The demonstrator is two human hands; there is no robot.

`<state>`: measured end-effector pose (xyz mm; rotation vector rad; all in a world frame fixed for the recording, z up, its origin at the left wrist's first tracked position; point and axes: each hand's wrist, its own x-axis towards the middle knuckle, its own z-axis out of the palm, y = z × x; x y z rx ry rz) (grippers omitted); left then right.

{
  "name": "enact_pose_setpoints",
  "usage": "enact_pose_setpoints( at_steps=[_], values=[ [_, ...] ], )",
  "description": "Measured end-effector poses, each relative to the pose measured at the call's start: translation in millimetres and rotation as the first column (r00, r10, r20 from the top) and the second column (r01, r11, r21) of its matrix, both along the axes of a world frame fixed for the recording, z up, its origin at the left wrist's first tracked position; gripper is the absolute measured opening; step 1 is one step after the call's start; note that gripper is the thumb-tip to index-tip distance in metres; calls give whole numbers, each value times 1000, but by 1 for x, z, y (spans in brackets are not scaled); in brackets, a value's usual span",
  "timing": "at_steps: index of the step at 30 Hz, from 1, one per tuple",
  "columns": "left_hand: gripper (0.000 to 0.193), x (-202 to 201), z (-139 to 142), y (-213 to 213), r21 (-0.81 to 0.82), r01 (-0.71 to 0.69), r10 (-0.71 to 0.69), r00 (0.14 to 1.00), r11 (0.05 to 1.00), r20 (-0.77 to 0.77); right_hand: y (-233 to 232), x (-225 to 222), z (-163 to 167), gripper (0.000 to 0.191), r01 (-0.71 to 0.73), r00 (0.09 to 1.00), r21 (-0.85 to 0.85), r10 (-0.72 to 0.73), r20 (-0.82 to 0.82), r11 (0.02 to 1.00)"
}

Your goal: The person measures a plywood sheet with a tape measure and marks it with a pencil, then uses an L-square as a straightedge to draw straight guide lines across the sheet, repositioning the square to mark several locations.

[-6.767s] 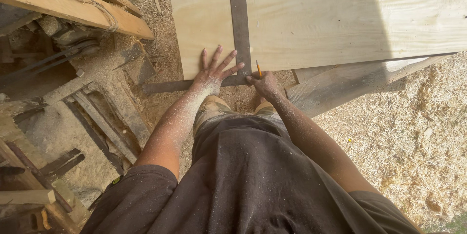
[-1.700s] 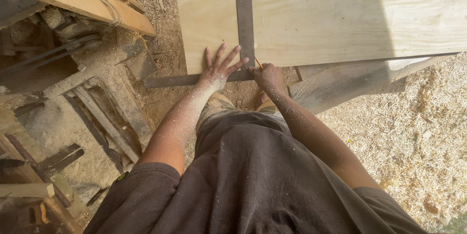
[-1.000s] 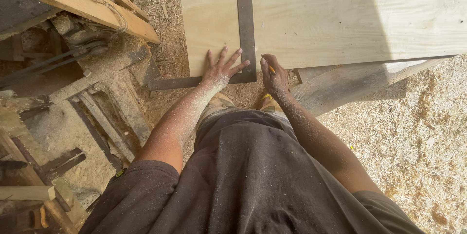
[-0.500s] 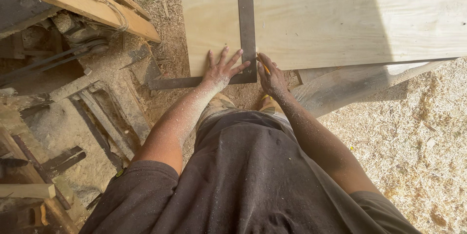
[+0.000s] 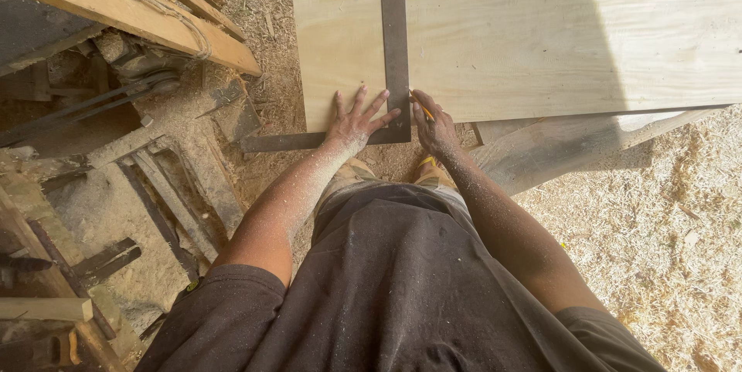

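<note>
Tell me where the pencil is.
In the head view, the pencil is in the right hand, its tip beside the metal square on the pale board.

Pale yellow board (image 5: pixel 525 32), dark grey steel square (image 5: pixel 394 39), yellow pencil (image 5: pixel 421 107), tan sawdust-strewn ground (image 5: pixel 680 209).

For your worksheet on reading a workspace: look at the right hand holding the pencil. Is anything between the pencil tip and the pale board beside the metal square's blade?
Nothing visible is. The right hand holds the pencil at the blade of the metal square, over bare board. The left hand lies flat across the blade's other side, clear of it.
</note>
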<state>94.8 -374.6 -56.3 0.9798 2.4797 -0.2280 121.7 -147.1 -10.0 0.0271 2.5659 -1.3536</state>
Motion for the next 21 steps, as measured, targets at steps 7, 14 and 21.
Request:
enact_pose_setpoints(
  at_steps=[7,14,21],
  values=[
    [104,-1,-6,0,15,-8,8,1000,1000,-9,0,-31,3,24,144,987,-72,-148,-56,987],
    [95,-1,-11,-1,5,28,-27,997,1000,-78,-11,-94,8,20,207,953,-37,-210,-220,978],
    [101,0,-11,-1,2,51,-50,985,999,-166,-11,-191,-5,37,137,979,-162,-158,-130,977]
  ],
)
